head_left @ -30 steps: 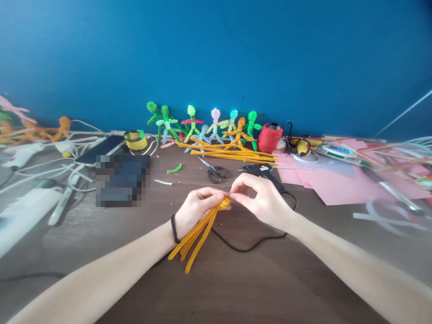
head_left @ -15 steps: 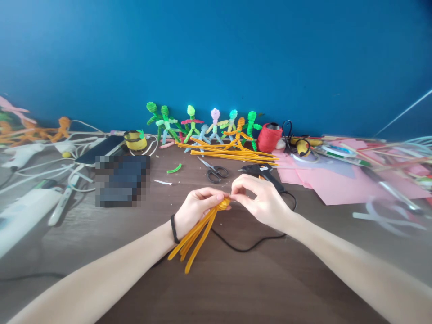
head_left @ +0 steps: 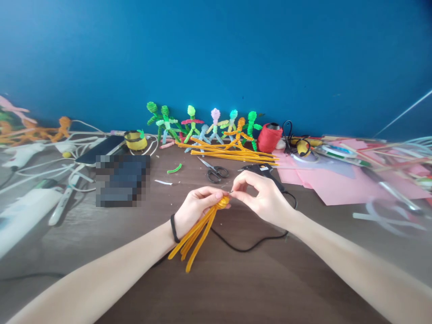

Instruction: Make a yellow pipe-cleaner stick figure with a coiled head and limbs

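Between the thumb and fingers of my left hand (head_left: 199,207) is a yellow-orange pipe-cleaner figure (head_left: 222,203), its top wound into a round coil and several loose stems hanging down toward me. A dark band circles the left wrist. My right hand (head_left: 258,195) is closed in a pinch at the coil's right side, thumb and forefinger together; whatever is in the pinch is too small to make out. Behind the hands lie the scissors (head_left: 216,172) and a black glue gun (head_left: 263,170), which my right hand partly covers.
Pipe-cleaner dolls (head_left: 191,121) lean on the blue wall, with loose orange pipe cleaners (head_left: 232,156) before them. A red roll (head_left: 269,138) and pink sheets (head_left: 337,180) are to the right. Phones (head_left: 101,150) and white cables crowd the left. A black cord (head_left: 243,249) crosses under my hands.
My right hand's fingertips have shifted slightly, and the coil shows a little more. My left hand keeps its hold with hardly any movement.
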A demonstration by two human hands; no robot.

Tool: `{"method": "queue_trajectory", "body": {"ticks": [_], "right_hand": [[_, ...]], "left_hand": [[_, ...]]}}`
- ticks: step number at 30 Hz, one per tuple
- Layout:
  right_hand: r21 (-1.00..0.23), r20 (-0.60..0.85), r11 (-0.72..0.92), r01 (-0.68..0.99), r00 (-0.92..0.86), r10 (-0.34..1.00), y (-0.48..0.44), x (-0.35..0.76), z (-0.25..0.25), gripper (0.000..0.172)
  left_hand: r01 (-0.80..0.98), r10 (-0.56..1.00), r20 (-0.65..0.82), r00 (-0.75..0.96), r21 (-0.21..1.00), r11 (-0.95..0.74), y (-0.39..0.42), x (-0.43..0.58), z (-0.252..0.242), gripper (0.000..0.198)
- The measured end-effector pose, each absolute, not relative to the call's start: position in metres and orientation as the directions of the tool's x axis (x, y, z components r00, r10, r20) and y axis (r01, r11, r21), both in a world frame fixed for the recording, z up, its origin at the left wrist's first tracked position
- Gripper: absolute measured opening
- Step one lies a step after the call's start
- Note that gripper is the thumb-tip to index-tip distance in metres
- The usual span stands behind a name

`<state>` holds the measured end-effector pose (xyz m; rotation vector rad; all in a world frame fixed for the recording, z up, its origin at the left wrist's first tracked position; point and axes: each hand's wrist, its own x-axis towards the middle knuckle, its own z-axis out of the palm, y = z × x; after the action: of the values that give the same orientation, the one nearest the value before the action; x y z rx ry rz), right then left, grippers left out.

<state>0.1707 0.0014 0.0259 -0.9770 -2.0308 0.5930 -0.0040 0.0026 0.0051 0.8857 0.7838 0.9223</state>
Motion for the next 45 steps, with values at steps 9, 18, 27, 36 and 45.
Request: {"method": "queue_trajectory", "body": {"ticks": [9,18,27,36,45], "right_hand": [[-0.667,0.45,0.61,0.428,-0.42,0.788,0.0004,0.1695,0.0255,0.007],[-0.666,0.44,0.615,0.422,-0.444,0.78,0.0015,0.1707,0.0235,0.008],[-0.696,0.44,0.59,0.409,-0.406,0.801,0.0023,0.1713,0.0261,0.006],[-0.639,0.474,0.629,0.443,-0.417,0.776,0.0013,0.1697,0.0221,0.008],[-0.699,0.43,0.543,0.465,-0.334,0.839,0.003,0.1713,0.0239,0.007]], "left_hand": [[-0.281,0.899,-0.187,0.397,0.907,0.313,0.0012,-0.0037,0.0061,0.014],[-0.294,0.901,-0.187,0.391,0.903,0.315,0.0014,-0.0041,0.0068,0.013],[-0.32,0.901,-0.19,0.39,0.889,0.326,0.002,-0.0038,0.0052,0.013],[-0.298,0.898,-0.188,0.398,0.899,0.32,0.0012,-0.0036,0.0047,0.014],[-0.33,0.906,-0.213,0.365,0.881,0.34,0.0014,-0.0017,0.0075,0.013]]}}
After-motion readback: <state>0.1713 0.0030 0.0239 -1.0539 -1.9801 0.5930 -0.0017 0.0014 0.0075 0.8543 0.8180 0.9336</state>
